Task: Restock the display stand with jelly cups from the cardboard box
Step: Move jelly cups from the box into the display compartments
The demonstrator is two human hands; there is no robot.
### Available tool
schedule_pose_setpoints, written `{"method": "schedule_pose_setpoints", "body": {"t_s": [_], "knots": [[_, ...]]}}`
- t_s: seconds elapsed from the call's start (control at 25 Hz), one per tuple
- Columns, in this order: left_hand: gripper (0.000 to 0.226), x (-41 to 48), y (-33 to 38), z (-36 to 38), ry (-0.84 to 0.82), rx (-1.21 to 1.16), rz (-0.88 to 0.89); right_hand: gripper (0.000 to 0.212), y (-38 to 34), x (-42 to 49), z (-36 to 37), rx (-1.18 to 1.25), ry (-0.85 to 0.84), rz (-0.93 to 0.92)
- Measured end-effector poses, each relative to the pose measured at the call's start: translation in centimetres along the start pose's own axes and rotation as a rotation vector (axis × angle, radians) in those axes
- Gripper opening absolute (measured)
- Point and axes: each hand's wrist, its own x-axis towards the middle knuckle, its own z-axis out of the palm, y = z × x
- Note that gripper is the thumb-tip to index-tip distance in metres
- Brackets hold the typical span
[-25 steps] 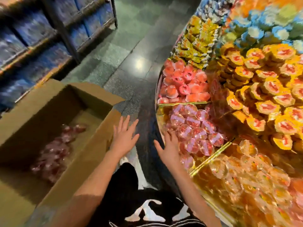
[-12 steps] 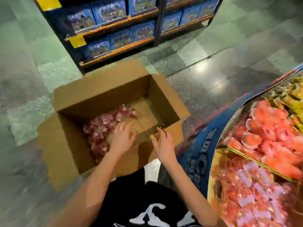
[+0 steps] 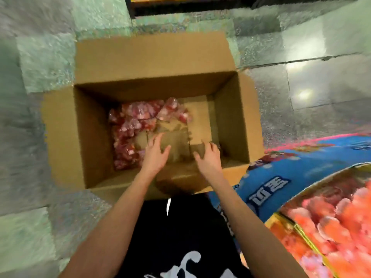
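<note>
Both my left hand [image 3: 155, 153] and right hand [image 3: 207, 158] reach spread and empty into the cardboard box [image 3: 62, 137], where the red jelly cups [image 3: 136, 125] are heaped at my left, so a hasty scoop could spill some.

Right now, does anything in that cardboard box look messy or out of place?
Nothing looks damaged or spilled. The cardboard box is mostly empty: the remaining red jelly cups lie in a loose heap against its left side, leaving bare floor on the right. Both the left hand and right hand reach in, empty.
</note>
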Motion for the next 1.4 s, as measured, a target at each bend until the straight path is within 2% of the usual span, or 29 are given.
{"method": "schedule_pose_setpoints", "body": {"t_s": [0.12,0.28,0.36,0.48,0.64,0.72,0.8,0.92,1.04,1.12,1.2,1.32,1.4], "knots": [[0.061,2.9,0.0,1.9,-0.029,-0.092,-0.091,0.067,1.9,4.2,0.4,-0.154,-0.041,0.021],[0.063,7.6,-1.2,4.5,-0.018,-0.116,-0.138,0.081,4.5,11.2,0.9,-0.364,-0.225,0.165],[0.063,9.4,-2.2,5.5,-0.016,-0.139,-0.147,0.089,5.9,13.9,1.3,-0.388,-0.324,0.19],[0.06,10.8,-3.8,6.6,-0.001,-0.143,-0.169,0.093,7.7,15.4,2.5,-0.486,-0.452,0.067],[0.061,12.4,-5.5,7.6,0.037,-0.192,-0.214,0.102,9.1,17.1,3.8,-0.603,-0.463,-0.002],[0.062,12.9,-5.5,7.7,0.048,-0.227,-0.206,0.097,9.5,17.6,4.1,-0.725,-0.461,-0.094],[0.062,13.3,-5.6,8.0,0.036,-0.233,-0.189,0.08,9.7,17.7,4.1,-0.792,-0.441,-0.177],[0.062,13.8,-5.8,8.3,0.033,-0.291,-0.197,0.06,9.2,17.7,4.3,-0.556,-0.273,-0.164],[0.06,13.9,-5.3,8.4,0.115,-0.343,-0.158,0.061,7.5,18.2,4.0,-0.144,-0.059,-0.104],[0.059,14.1,-4.8,8.0,0.175,-0.331,-0.127,0.065,5.8,19.1,3.5,0.086,0.017,-0.072],[0.058,14.8,-4.4,7.4,0.244,-0.311,-0.099,0.067,4.1,20.0,3.4,0.187,0.024,-0.06],[0.062,15.6,-3.9,8.1,0.293,-0.274,-0.106,0.074,2.0,21.3,4.2,0.258,-0.084,-0.01],[0.068,15.7,-3.6,9.5,0.275,-0.417,-0.096,0.089,1.2,21.9,4.8,0.085,-0.172,-0.078]]}}
